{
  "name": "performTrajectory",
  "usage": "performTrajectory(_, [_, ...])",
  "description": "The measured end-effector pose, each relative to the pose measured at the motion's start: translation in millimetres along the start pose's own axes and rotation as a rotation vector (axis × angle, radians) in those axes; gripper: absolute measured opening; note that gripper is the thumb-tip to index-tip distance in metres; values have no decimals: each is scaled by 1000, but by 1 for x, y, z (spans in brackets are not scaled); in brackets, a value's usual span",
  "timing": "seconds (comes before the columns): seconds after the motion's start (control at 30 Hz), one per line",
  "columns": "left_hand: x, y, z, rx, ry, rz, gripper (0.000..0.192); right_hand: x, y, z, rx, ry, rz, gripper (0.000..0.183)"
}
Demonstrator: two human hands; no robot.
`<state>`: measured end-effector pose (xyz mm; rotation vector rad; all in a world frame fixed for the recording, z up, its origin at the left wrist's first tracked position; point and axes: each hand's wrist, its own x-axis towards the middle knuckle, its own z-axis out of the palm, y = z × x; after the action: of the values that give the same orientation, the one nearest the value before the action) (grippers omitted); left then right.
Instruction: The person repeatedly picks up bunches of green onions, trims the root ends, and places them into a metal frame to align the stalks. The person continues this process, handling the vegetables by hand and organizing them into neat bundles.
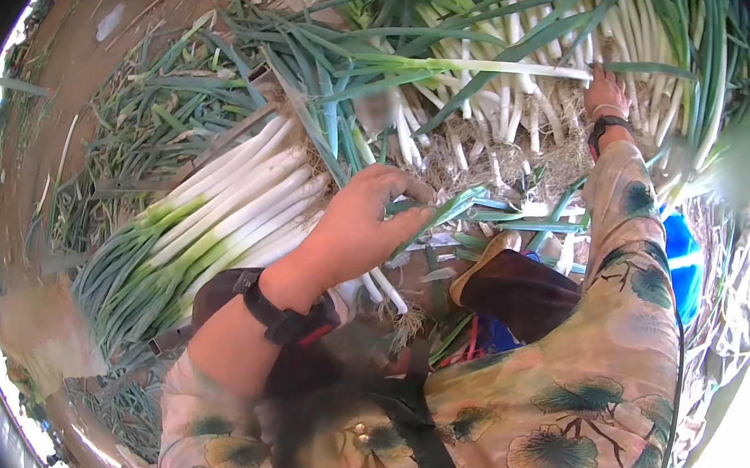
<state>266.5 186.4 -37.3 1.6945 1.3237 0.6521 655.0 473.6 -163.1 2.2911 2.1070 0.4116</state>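
My left hand (370, 216) is in the middle of the view, its thumb and forefinger pinched on folded green onion leaves (450, 209). My right hand (607, 97) reaches forward into a large pile of long green onions (565, 27) with white stalks and hairy roots. One green onion (505, 67) lies crosswise over that pile, its white end against my right hand; the fingers are partly hidden, and whether they grip it is unclear. To the left of my left hand, a row of peeled, white-stalked green onions (233, 197) lies side by side.
A metal frame (219, 140) runs beside and under the white row. Stripped leaves (169, 89) are heaped on the brown ground (75, 61) beyond it. A blue object (683, 269) stands to the right of my knee. My shoe (483, 260) rests among loose leaves.
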Motion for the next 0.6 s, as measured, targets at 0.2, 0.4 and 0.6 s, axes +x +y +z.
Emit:
performTrajectory(0.2, [15, 0, 12, -95, 132, -19, 26, -49, -10, -25, 308, -603, -292, 31])
performTrajectory(0.4, [31, -30, 45, -460, 84, -337, 41, -179, -53, -148, 1116, -967, -109, 32])
performTrajectory(0.6, [50, -27, 41, -1273, 337, -418, 52, -282, -52, -257, 1284, -895, 15, 29])
